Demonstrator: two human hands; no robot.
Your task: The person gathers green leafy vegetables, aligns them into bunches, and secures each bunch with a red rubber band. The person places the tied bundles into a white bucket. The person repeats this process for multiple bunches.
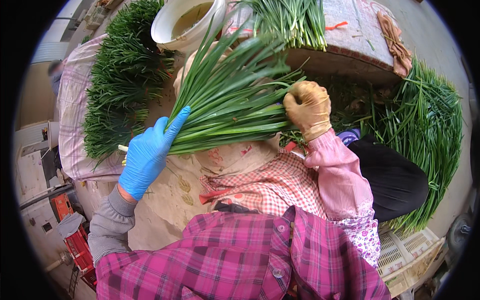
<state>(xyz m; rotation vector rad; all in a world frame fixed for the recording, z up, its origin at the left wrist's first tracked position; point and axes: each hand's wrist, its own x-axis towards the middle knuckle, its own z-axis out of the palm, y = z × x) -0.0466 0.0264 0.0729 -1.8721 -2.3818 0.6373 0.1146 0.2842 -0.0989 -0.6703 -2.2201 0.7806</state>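
Note:
In my left hand, gloved in blue, is a loose bunch of long green garlic chives. My fingers wrap its pale stem ends, and the thumb lies along the leaves. The leaves fan out to the right and upward across my lap, some blurred by motion. My right hand, in a tan glove, is curled closed against the leaf tips at the right. What its fingers pinch, if anything, is hidden.
Bundled chives stand in rows on a plaid cloth at left. A white bucket holds murky liquid. More chives lie on a covered block with a brown rag. A large chive heap borders a cream crate.

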